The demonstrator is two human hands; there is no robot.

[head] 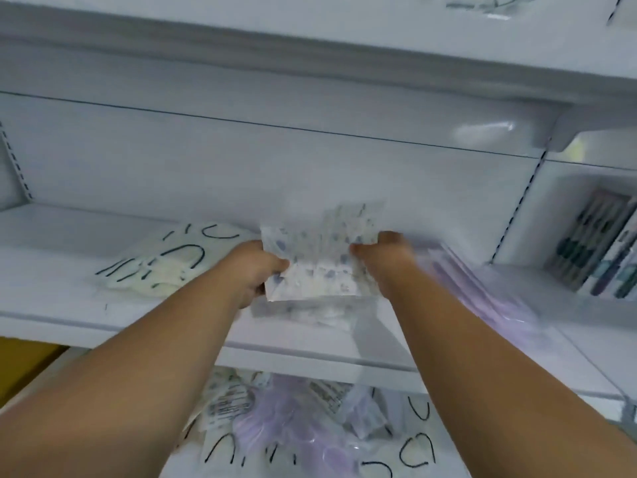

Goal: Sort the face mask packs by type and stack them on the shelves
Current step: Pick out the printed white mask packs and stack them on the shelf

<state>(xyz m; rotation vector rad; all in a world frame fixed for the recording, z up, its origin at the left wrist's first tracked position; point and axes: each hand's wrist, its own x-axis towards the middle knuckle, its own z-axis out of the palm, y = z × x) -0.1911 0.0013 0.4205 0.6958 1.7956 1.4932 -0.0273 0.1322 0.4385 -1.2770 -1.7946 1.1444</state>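
A clear pack of white masks with a small blue print [319, 260] is held over the middle of the white shelf [69, 315]. My left hand [253, 270] grips its left edge and my right hand [386, 257] pinches its right edge. Under it lies another pack [310, 313], blurred. To the left on the same shelf lies a cream mask pack with black curved marks [165, 262]. To the right lie pale purple mask packs [482, 288]. On the shelf below is a loose pile of mixed packs [293, 426].
Another white shelf [310, 53] hangs close overhead. A slotted upright [517, 208] separates the neighbouring bay on the right, where slim boxed goods [599, 250] stand on edge. A yellow surface [24, 363] shows at the lower left.
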